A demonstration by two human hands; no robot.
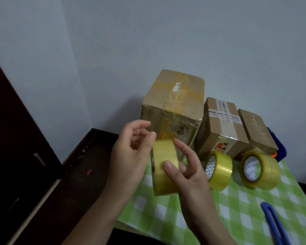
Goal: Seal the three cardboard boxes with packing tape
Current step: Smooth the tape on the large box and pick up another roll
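Observation:
Three cardboard boxes stand at the back of the table: a tall taped one, a middle one with a white label strip, and a smaller one at the right. I hold a yellowish roll of packing tape up in front of the tall box. My right hand grips the roll, thumb pressed on its outer face. My left hand is at the roll's top left edge, its thumb and fingers curled at the tape surface. Two more tape rolls stand before the smaller boxes.
A green and white checked cloth covers the table. A blue utility knife lies at the right front. A blue object sits behind the right box. Dark wooden furniture and the floor are to the left.

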